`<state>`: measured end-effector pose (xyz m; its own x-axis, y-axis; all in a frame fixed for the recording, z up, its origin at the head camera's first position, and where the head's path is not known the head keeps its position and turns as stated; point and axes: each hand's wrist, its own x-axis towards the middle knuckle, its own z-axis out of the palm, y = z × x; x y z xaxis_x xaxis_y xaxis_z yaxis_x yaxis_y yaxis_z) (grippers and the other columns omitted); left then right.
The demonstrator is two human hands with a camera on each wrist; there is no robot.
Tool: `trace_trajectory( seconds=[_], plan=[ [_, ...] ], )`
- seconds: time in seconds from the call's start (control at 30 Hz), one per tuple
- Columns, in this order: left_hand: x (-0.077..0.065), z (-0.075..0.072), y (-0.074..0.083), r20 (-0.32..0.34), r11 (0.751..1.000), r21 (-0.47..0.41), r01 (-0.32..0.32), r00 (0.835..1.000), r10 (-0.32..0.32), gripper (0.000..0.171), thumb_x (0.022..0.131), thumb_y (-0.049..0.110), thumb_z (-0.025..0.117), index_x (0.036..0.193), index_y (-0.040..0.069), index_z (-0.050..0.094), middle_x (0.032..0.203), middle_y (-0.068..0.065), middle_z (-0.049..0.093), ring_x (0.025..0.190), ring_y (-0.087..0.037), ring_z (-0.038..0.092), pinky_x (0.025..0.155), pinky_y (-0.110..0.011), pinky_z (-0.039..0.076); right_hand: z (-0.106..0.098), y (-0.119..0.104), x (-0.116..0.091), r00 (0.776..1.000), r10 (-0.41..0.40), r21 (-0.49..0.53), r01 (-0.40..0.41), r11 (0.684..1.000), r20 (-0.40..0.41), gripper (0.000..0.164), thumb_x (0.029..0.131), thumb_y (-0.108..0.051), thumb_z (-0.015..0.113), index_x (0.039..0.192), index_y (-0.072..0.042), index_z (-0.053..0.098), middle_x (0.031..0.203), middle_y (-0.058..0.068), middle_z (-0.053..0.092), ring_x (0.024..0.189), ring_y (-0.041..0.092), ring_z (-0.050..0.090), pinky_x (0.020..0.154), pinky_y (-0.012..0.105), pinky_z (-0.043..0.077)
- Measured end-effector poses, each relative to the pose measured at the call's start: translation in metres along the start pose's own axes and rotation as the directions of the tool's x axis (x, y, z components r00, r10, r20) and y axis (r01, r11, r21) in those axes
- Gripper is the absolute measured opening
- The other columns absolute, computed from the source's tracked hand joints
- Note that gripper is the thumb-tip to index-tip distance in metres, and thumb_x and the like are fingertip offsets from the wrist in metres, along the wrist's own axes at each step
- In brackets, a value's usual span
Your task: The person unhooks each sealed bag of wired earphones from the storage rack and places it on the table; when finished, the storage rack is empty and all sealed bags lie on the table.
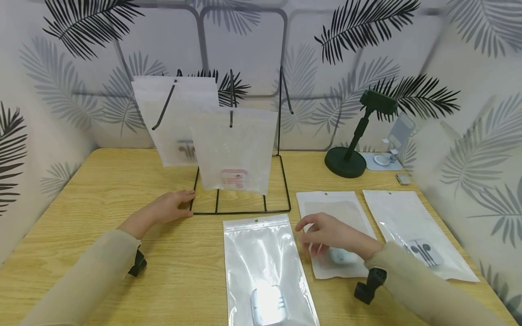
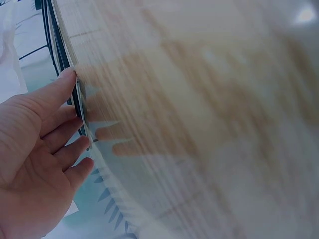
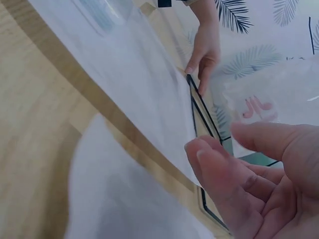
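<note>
My left hand (image 1: 171,207) touches the front left corner of a black wire display rack (image 1: 240,213), thumb and fingertips at the wire, fingers loosely extended in the left wrist view. Two white zip pouches hang on the rack's hooks: the nearer pouch (image 1: 234,145) shows pink earphones, the farther pouch (image 1: 171,113) dark earphones. Over a flat white pouch (image 1: 328,201) with a pale blue item hovers my right hand (image 1: 326,231), its fingers loosely bent and holding nothing. Beside it lies a shiny clear-front zip pouch (image 1: 261,253) with a white case inside.
Farther right lies another white pouch (image 1: 391,203) with dark earphones. A dark green stand (image 1: 346,160), a light folding phone holder (image 1: 393,149) and a small metallic item (image 1: 403,179) stand at the back right. Leaf-patterned fabric (image 1: 310,40) hangs behind the wooden table (image 1: 102,190).
</note>
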<state>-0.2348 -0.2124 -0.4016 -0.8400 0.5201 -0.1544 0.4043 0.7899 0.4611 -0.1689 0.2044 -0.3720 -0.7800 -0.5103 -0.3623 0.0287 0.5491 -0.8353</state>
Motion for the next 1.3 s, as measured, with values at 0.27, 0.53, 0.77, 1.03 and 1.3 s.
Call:
trace_trajectory(
  seconds=[0.27, 0.53, 0.77, 1.03, 1.3],
  plan=[
    [-0.002, 0.0, 0.0, -0.004, 1.0, 0.003, -0.001, 1.0, 0.001, 0.061, 0.091, 0.019, 0.06, 0.138, -0.008, 0.033, 0.143, -0.025, 0.027, 0.131, -0.043, 0.021, 0.103, -0.054, 0.023, -0.02, -0.014, 0.022, 0.994, -0.083, -0.046, 0.08, 0.996, -0.069, 0.039, 0.089, -0.019, 0.064, 0.117, 0.005, 0.052, 0.084, 0.02, 0.064, 0.065, 0.025, 0.063, 0.059, 0.036, 0.055],
    [-0.001, 0.001, 0.0, -0.008, 1.0, 0.007, 0.0, 1.0, 0.0, 0.06, 0.091, 0.019, 0.06, 0.137, -0.009, 0.034, 0.143, -0.025, 0.028, 0.13, -0.043, 0.022, 0.102, -0.054, 0.024, -0.037, -0.019, 0.053, 0.975, -0.186, -0.126, 0.171, 0.977, -0.122, 0.041, 0.089, -0.016, 0.063, 0.122, 0.005, 0.051, 0.102, 0.012, 0.056, 0.085, 0.035, 0.06, 0.063, 0.035, 0.055],
    [-0.001, 0.002, 0.0, 0.005, 1.0, -0.001, 0.004, 1.0, -0.003, 0.061, 0.091, 0.019, 0.061, 0.137, -0.009, 0.034, 0.143, -0.025, 0.027, 0.131, -0.043, 0.021, 0.103, -0.054, 0.024, -0.042, -0.003, 0.082, 0.983, -0.146, -0.158, 0.128, 0.979, -0.108, 0.042, 0.087, -0.014, 0.065, 0.122, 0.004, 0.051, 0.098, 0.012, 0.054, 0.08, 0.026, 0.057, 0.064, 0.034, 0.054],
    [0.001, 0.002, -0.001, 0.006, 1.0, -0.003, 0.012, 1.0, -0.012, 0.062, 0.091, 0.022, 0.06, 0.139, -0.007, 0.033, 0.144, -0.024, 0.026, 0.131, -0.042, 0.021, 0.103, -0.054, 0.024, -0.04, -0.001, 0.092, 0.993, -0.091, -0.23, 0.071, 0.971, -0.076, 0.034, 0.086, -0.012, 0.066, 0.115, 0.002, 0.054, 0.083, 0.01, 0.053, 0.063, 0.02, 0.055, 0.059, 0.03, 0.053],
    [0.0, 0.0, 0.0, 0.007, 1.0, -0.004, 0.021, 1.0, -0.021, 0.062, 0.09, 0.02, 0.061, 0.138, -0.007, 0.033, 0.144, -0.024, 0.026, 0.131, -0.042, 0.021, 0.103, -0.054, 0.024, -0.04, 0.001, 0.099, 0.996, -0.038, -0.284, 0.012, 0.959, -0.086, 0.016, 0.085, -0.014, 0.068, 0.096, -0.005, 0.062, 0.075, 0.006, 0.055, 0.054, 0.015, 0.051, 0.05, 0.026, 0.048]
  ],
)
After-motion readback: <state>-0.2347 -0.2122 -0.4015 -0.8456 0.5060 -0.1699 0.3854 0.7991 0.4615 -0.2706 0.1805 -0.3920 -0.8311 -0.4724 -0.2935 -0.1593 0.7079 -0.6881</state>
